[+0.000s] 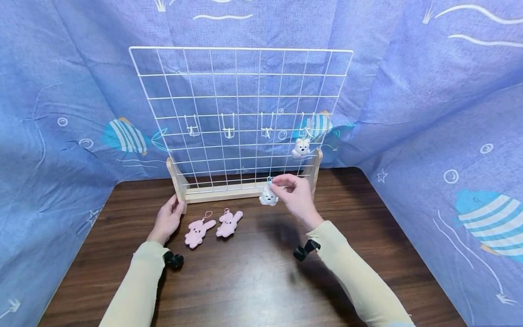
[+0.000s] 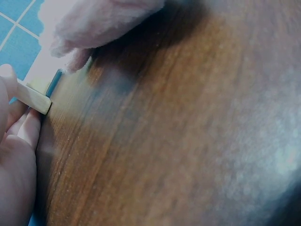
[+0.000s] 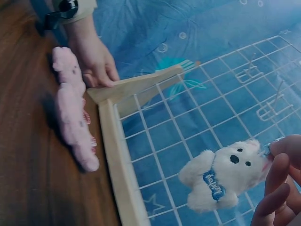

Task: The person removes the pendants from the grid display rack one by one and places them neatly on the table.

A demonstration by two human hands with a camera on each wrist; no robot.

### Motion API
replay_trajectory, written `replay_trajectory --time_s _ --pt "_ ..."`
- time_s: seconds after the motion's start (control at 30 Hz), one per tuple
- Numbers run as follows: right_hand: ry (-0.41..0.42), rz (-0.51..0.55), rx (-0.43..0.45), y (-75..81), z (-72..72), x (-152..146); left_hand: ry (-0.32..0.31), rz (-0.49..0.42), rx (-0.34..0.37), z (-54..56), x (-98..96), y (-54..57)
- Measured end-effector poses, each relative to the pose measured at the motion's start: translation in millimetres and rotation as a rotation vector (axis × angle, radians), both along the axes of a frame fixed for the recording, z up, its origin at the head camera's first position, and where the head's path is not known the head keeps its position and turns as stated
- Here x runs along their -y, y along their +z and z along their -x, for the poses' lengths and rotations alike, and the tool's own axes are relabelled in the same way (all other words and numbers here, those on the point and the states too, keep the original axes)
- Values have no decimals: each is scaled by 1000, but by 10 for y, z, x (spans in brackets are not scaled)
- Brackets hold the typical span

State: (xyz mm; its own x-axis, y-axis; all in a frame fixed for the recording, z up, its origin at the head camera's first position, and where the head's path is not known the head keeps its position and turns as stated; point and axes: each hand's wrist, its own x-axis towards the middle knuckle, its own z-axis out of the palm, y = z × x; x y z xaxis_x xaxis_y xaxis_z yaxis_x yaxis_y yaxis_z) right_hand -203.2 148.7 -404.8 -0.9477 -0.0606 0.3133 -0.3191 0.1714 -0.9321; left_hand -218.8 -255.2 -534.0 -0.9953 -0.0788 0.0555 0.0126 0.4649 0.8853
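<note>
My right hand (image 1: 297, 195) pinches the blue loop at the top of a white plush bear keychain (image 1: 268, 197), which hangs in front of the wire grid's lower part. In the right wrist view the plush bear (image 3: 225, 175) shows a black nose and a blue lettered bow. My left hand (image 1: 168, 219) grips the front end of the wooden stand's (image 1: 176, 184) left foot, thumb on one side and fingers on the other. Beside that hand, two pink plush keychains (image 1: 196, 232) lie on the table with their loops toward the grid.
A white wire grid (image 1: 247, 96) stands upright in the wooden stand. Several white hooks (image 1: 229, 132) hang in a row across it. Another white plush keychain (image 1: 301, 148) hangs from the rightmost hook. Blue fish-print cloth (image 1: 408, 113) surrounds the dark wooden table (image 1: 245, 281).
</note>
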Motion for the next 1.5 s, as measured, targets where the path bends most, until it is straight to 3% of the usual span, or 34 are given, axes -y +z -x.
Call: replay_trajectory --time_s 0.5,0.8,1.03,1.37,1.5 --pt "104 -50 154 -361 -166 59 -4 -18 -8 -6 4 3" --pt "187 -82 236 -569 -183 89 4 -7 2 -13 -1 17" --pt "251 -139 266 -616 -203 120 1 -15 4 -12 -8 36" --pt "276 -152 279 -760 -88 150 9 -10 1 -1 2 18" --pt "248 -192 287 -830 -7 168 9 -15 4 3 -2 7"
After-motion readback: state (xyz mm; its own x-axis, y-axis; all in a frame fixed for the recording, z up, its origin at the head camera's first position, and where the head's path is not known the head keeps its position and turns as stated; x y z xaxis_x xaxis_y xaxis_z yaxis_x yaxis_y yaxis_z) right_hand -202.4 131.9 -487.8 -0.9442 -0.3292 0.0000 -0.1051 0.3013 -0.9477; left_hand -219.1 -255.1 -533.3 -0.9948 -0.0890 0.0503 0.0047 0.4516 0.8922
